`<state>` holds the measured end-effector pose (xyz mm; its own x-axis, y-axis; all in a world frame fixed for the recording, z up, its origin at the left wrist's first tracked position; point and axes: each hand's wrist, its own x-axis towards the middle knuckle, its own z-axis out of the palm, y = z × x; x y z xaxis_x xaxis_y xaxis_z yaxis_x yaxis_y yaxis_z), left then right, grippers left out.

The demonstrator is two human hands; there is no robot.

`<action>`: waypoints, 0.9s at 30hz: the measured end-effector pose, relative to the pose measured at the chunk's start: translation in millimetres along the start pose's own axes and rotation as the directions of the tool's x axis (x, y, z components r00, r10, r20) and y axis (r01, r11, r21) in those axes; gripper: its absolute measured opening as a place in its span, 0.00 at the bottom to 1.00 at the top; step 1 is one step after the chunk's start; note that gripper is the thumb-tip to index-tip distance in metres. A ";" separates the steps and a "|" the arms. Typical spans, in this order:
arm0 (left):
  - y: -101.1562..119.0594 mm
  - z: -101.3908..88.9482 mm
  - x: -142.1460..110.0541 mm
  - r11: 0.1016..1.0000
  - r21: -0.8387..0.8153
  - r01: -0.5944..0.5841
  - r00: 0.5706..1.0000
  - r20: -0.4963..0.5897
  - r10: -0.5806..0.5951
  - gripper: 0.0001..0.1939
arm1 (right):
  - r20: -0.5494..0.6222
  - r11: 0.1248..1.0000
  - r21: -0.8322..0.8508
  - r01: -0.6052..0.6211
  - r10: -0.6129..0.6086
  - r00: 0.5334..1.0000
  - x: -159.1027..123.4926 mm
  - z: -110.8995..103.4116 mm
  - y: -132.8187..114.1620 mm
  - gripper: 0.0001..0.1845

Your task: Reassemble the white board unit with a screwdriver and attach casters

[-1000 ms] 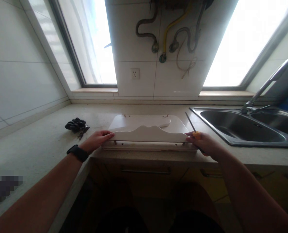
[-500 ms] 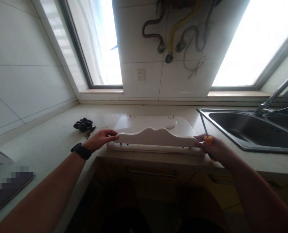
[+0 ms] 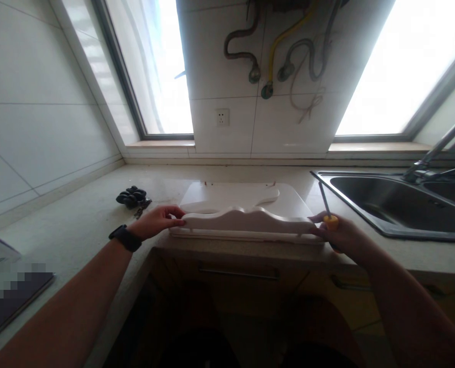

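Observation:
A long white panel with a wavy top edge (image 3: 246, 223) stands along the near side of a flat white board (image 3: 294, 200) on the counter. At its left end, my left hand (image 3: 162, 221) grips it between thumb and fingers. My right hand (image 3: 336, 232) pinches the right end and at the same time holds a screwdriver (image 3: 330, 222) with an orange-yellow handle, its shaft pointing up. Behind the panel, another white curved piece (image 3: 235, 194) lies on the board. Small pegs or screws (image 3: 273, 184) stick up at the board's far edge.
A black bundle (image 3: 131, 197) lies on the counter left of the board. To the right is a steel sink (image 3: 380, 207) with a faucet (image 3: 422, 166). Pipes (image 3: 246, 55) and a socket (image 3: 222, 117) are on the wall. Drawer handles (image 3: 238, 272) sit below the counter edge.
The wavy panel has come down slightly toward the board, narrowing the gap beneath it. Both hands moved with it, keeping their hold; the screwdriver stays in the right hand.

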<state>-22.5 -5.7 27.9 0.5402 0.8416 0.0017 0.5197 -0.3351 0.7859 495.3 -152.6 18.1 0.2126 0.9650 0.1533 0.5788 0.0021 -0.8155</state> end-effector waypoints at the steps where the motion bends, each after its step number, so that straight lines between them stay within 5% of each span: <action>1: 0.0 -0.3 0.1 1.000 0.005 -0.010 1.000 0.005 0.010 0.23 | -0.001 1.000 0.016 -0.001 0.001 1.000 0.1 0.2 -0.8 0.36; 14: -2.7 -2.9 1.4 0.983 0.183 -0.017 0.999 -0.040 0.025 0.22 | 0.025 0.999 0.013 0.030 -0.031 0.999 -0.2 3.1 4.9 0.21; 27: 0.8 -3.1 0.7 0.974 0.225 -0.036 0.999 -0.025 0.043 0.20 | -0.005 0.987 -0.158 0.039 -0.040 0.999 -3.5 2.4 3.1 0.20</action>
<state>-23.7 -4.1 30.3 0.5452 0.8368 0.0509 0.6354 -0.4521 0.6260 494.5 -155.3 13.7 0.1934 0.9628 0.1888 0.7034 -0.0019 -0.7108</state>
